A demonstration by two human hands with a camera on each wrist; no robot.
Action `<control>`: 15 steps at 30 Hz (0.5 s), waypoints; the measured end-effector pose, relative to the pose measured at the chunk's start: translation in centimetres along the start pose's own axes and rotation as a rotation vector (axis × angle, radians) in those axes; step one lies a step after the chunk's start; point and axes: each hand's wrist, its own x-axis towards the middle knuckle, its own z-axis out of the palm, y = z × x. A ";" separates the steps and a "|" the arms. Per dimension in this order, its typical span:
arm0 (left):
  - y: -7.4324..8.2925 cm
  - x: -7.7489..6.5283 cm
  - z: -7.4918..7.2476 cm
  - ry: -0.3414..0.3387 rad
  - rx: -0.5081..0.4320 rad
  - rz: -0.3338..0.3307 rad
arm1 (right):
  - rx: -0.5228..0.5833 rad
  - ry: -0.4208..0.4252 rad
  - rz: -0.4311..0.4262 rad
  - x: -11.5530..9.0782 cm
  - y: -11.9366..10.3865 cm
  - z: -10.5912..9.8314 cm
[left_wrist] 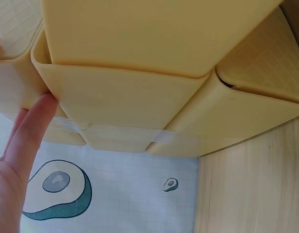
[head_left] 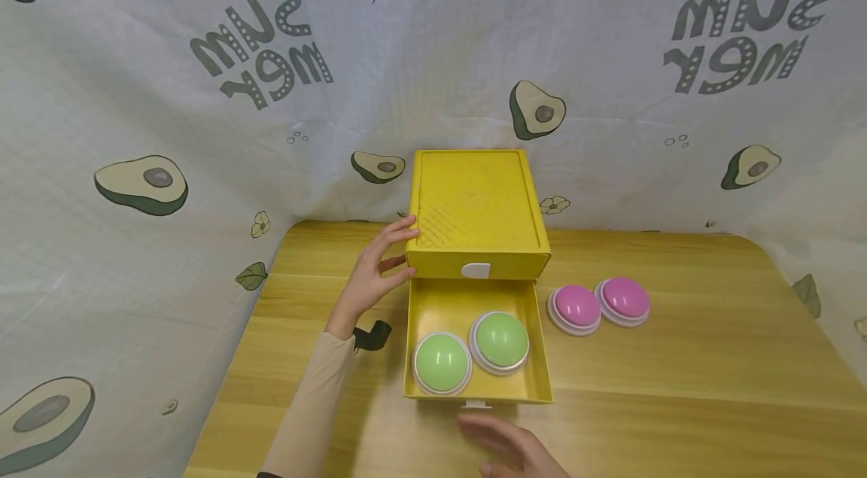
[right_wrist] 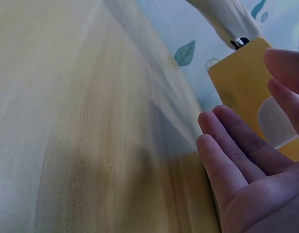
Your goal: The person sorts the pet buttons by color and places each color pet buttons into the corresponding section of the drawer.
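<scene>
A yellow two-drawer box [head_left: 477, 196] stands at the back of the table, its upper drawer closed and its lower drawer [head_left: 433, 302] pulled out. Inside that drawer lie two green domed buttons with white rims, a left one [head_left: 442, 363] and a right one [head_left: 501, 341]. My left hand [head_left: 369, 278] rests against the box's left side, fingers spread near the top edge; the left wrist view shows a fingertip at the yellow wall. Just in front of the lower drawer's white handle [head_left: 476, 404] hovers my right hand [head_left: 515, 448], slightly blurred, with loosely bent fingers and nothing in it.
Two pink domed buttons, one nearer [head_left: 576, 308] and one farther right [head_left: 624, 299], sit on the wooden table [head_left: 677, 380] right of the box. A white cloth [head_left: 433, 49] printed with avocados hangs behind. The dark wrist camera [head_left: 372, 336] juts from the left wrist.
</scene>
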 end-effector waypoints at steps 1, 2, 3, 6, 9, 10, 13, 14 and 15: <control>0.0 0.0 0.0 -0.001 -0.004 -0.003 | -0.013 0.000 -0.014 0.0 0.1 0.0; -0.1 0.0 0.0 -0.001 -0.009 -0.006 | -0.019 -0.001 -0.026 0.1 0.2 -0.1; -0.1 0.0 0.0 -0.001 -0.013 -0.009 | -0.036 -0.002 -0.043 0.1 0.3 -0.1; -0.3 0.0 0.0 -0.001 -0.023 -0.014 | -0.049 0.004 -0.036 0.2 0.3 -0.2; -0.4 -0.1 0.0 -0.001 -0.023 -0.012 | -0.052 0.012 -0.014 0.3 0.1 -0.1; -0.4 -0.1 0.0 -0.002 -0.023 -0.012 | -0.048 0.017 0.001 0.4 0.0 -0.1; -0.4 -0.2 0.0 -0.002 -0.028 -0.020 | -0.055 0.028 0.017 0.4 -0.2 0.0; -0.4 -0.1 0.0 -0.001 -0.033 -0.024 | -0.061 0.031 0.014 0.5 -0.2 0.0; -0.4 -0.1 0.0 -0.001 -0.036 -0.028 | -0.066 0.034 0.009 0.5 -0.3 0.0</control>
